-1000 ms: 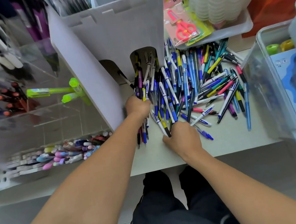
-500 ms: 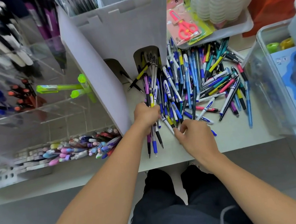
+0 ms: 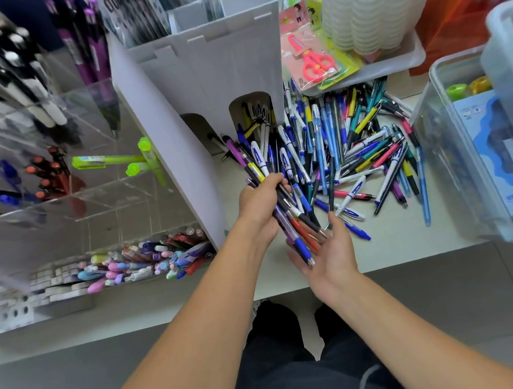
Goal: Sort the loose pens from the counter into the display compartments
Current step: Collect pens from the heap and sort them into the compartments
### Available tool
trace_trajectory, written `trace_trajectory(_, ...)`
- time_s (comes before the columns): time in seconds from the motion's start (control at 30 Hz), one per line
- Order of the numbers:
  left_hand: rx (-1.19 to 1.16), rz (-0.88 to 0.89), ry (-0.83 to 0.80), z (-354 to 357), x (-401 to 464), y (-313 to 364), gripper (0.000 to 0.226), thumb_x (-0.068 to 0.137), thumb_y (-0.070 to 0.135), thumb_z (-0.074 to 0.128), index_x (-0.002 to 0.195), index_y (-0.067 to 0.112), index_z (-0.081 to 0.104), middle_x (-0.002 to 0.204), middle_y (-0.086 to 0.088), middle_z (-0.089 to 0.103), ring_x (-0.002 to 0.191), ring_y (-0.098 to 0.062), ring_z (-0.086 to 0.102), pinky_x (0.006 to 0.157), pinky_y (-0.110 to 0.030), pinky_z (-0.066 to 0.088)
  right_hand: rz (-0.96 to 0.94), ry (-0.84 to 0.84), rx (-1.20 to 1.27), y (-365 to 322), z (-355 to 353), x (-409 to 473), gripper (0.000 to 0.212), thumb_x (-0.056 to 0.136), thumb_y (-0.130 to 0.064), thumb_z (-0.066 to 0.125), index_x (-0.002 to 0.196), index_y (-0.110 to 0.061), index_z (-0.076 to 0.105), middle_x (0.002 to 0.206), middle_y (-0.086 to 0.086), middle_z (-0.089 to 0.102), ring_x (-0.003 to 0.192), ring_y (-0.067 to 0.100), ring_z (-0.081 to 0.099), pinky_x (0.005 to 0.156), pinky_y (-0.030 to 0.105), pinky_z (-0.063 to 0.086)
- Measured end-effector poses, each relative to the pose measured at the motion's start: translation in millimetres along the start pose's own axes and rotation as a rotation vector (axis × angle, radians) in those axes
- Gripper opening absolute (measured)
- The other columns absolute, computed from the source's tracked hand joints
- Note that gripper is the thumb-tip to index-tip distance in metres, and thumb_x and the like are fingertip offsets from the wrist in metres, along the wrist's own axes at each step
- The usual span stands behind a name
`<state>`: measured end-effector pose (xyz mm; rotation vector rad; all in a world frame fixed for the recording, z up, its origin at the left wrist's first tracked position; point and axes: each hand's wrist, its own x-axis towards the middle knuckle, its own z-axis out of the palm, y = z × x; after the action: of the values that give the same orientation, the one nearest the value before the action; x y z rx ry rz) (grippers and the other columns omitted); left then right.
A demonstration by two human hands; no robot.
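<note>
While gripping a bundle of pens (image 3: 277,198) in the curled fingers of the left hand (image 3: 258,205), holds it slanted above the counter (image 3: 395,241), tips pointing down toward the right hand (image 3: 329,251). Keeps that right hand palm-up and relaxed, fingers spread, just under the bundle's lower ends and touching them. Leaves the loose pile of pens (image 3: 356,148) fanned out across the counter to the right of the bundle, a few lying partly inside an arched opening of the white display stand (image 3: 219,68). Shows clear acrylic compartments (image 3: 62,193) at far left with green highlighters (image 3: 114,162), red-capped pens and pastel pens lower down. Has pink scissors (image 3: 310,58) in packaging beside a stack of white trays (image 3: 376,2), and a clear storage bin (image 3: 484,148) at right.
</note>
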<state>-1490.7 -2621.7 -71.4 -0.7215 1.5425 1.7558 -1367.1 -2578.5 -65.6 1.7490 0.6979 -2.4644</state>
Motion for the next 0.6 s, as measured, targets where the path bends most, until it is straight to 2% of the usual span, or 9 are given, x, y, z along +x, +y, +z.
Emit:
trace_trajectory(0.13, 0.057, 0.108, 0.048, 4.2, -2.2, -8.2, 0.005, 0.091, 0.007, 0.064, 0.087, 0.007, 0.061, 0.067, -0.004, 0.063, 0.058, -0.015, 0.061, 0.061, -0.03, 0.051, -0.039, 0.075, 0.064, -0.1, 1.7, -1.1, 0.052, 0.1, -0.049, 0.05, 0.115, -0.003, 0.069, 0.108, 0.015, 0.076, 0.102, 0.028, 0.072, 0.092, 0.039, 0.057)
trace_trajectory(0.23, 0.063, 0.178, 0.054, 6.1, -6.4, -14.5, 0.009, 0.091, 0.008, 0.068, 0.097, 0.002, 0.063, 0.07, -0.005, 0.065, 0.063, -0.016, 0.063, 0.066, -0.032, 0.055, -0.09, 0.152, 0.0, -6.0, 9.2, 0.8, 0.047, 0.1, -0.048, 0.048, 0.1, -0.009, 0.074, 0.087, 0.008, 0.079, 0.083, 0.023, 0.073, 0.075, 0.034, 0.056)
trace_trajectory(0.37, -0.017, 0.202, 0.032, 6.9, -11.8, -14.5, 0.006, 0.091, 0.007, 0.069, 0.094, 0.006, 0.064, 0.07, -0.005, 0.066, 0.065, -0.018, 0.064, 0.076, -0.038, 0.057, -0.088, 0.209, -0.025, -9.7, 19.6, 5.6, 0.044, 0.101, -0.044, 0.049, 0.091, -0.01, 0.074, 0.071, 0.007, 0.075, 0.074, 0.024, 0.069, 0.074, 0.034, 0.055)
trace_trajectory(0.43, -0.056, 0.217, -0.004, 6.9, -14.7, -12.4, 0.008, 0.092, 0.007, 0.069, 0.098, 0.008, 0.063, 0.071, -0.004, 0.066, 0.065, -0.016, 0.064, 0.079, -0.039, 0.058, -0.084, 0.201, 0.004, -9.6, 22.3, 4.1, 0.041, 0.102, -0.04, 0.049, 0.089, -0.01, 0.073, 0.071, 0.008, 0.073, 0.072, 0.023, 0.068, 0.071, 0.034, 0.055)
trace_trajectory(0.5, -0.1, 0.224, -0.028, 7.2, -18.1, -10.1, 0.012, 0.093, 0.006, 0.068, 0.102, 0.007, 0.061, 0.071, -0.004, 0.066, 0.065, -0.015, 0.064, 0.074, -0.035, 0.059, -0.095, 0.151, 0.029, -10.5, 23.6, 2.7, 0.041, 0.103, -0.04, 0.048, 0.089, -0.01, 0.073, 0.079, 0.01, 0.074, 0.076, 0.023, 0.069, 0.072, 0.033, 0.055)
trace_trajectory(0.6, -0.104, 0.217, -0.024, 6.4, -21.8, -10.0, 0.018, 0.093, 0.01, 0.07, 0.108, 0.005, 0.061, 0.077, -0.008, 0.068, 0.069, -0.016, 0.067, 0.067, -0.031, 0.06, -0.116, 0.043, -0.026, -10.0, 26.4, 0.1, 0.043, 0.105, -0.044, 0.046, 0.097, -0.011, 0.073, 0.09, 0.011, 0.076, 0.089, 0.024, 0.072, 0.086, 0.037, 0.057)
